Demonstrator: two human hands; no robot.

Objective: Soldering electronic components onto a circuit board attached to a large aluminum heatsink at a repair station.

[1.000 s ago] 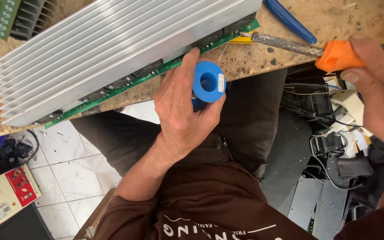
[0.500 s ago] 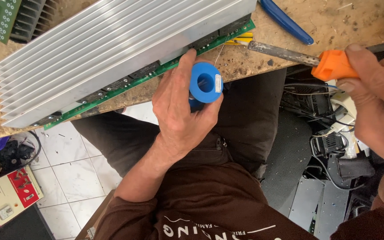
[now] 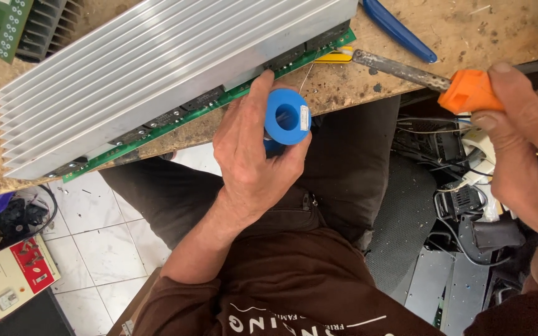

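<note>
Firmly blue solder spool point(image 3: 286, 116) in left hand point(image 3: 250, 155)

The big ribbed aluminium heatsink point(image 3: 157, 74) looks brushed and satiny, bolted onto a glossy green circuit board point(image 3: 219, 102). My blue plastic solder spool point(image 3: 286, 117) is smooth, a bit shiny. The soldering iron with the orange plastic handle point(image 3: 468, 90) has a dull, scorched metal shaft. The rough chipboard table point(image 3: 499, 31) is grainy, matt and stained.
</note>
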